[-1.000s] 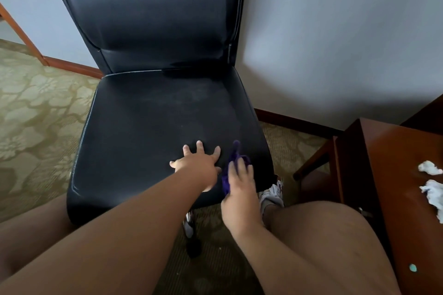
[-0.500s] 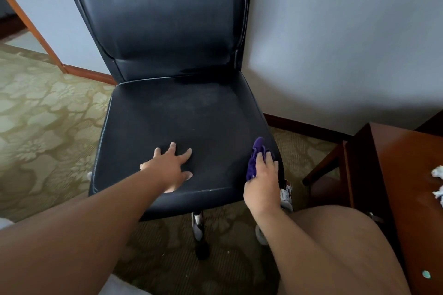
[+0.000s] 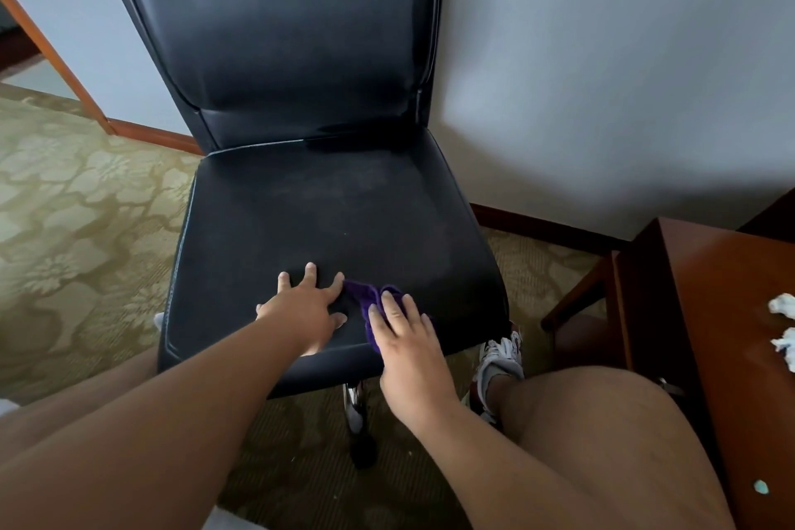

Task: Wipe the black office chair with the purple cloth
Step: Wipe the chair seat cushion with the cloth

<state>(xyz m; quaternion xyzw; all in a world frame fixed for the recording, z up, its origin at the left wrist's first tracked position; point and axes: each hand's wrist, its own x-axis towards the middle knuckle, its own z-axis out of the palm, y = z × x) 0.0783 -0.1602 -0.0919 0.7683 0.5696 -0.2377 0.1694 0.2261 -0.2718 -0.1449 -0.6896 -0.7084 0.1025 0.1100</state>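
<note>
Black, smooth upholstery with a dull, scuffed mid-seat is noted on the office chair [image 3: 327,219], which is set against a pale wall. The purple cloth [image 3: 363,295], soft and bunched, is pressed onto the seat's front edge by the right hand [image 3: 402,331], fingers straight and close together. The left hand [image 3: 303,312] is laid flat just beside it, fingers spread. Crumpled white tissues [image 3: 785,306] are seen on a glossy wooden table [image 3: 710,314].
</note>
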